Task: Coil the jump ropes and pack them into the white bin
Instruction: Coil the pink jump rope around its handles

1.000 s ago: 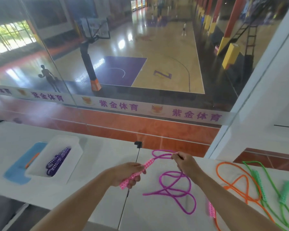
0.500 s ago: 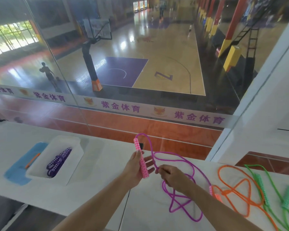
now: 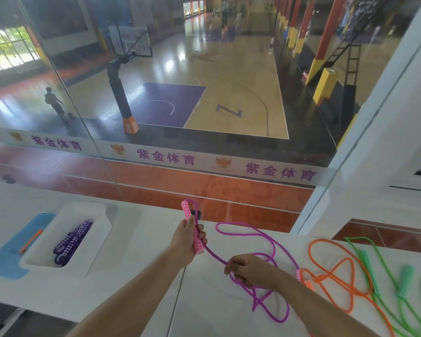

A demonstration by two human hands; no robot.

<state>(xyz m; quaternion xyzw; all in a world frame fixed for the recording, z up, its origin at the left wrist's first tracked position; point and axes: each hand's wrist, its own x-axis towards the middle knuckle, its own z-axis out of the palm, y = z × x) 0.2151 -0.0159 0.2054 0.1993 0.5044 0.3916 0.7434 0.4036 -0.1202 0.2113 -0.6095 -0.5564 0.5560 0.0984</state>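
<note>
My left hand [image 3: 186, 239] grips the pink patterned handle [image 3: 189, 215] of the purple jump rope upright above the white table. The purple cord [image 3: 263, 232] runs from the handle top, down past my left fingers, to my right hand [image 3: 249, 269], which pinches it. More purple cord lies in loose loops on the table under and beyond my right hand. The second pink handle [image 3: 299, 274] lies on the table to the right. The white bin [image 3: 97, 229] stands at the left with a coiled dark purple rope [image 3: 71, 240] inside.
An orange jump rope [image 3: 336, 271] and a green jump rope [image 3: 404, 283] lie tangled at the right of the table. A blue lid [image 3: 7, 259] with an orange stick sits under the bin's left side. A glass wall [image 3: 204, 117] stands right behind the table.
My right hand has slid along the purple cord down and to the right, drawing it taut from the handle. My left hand keeps the handle upright.
</note>
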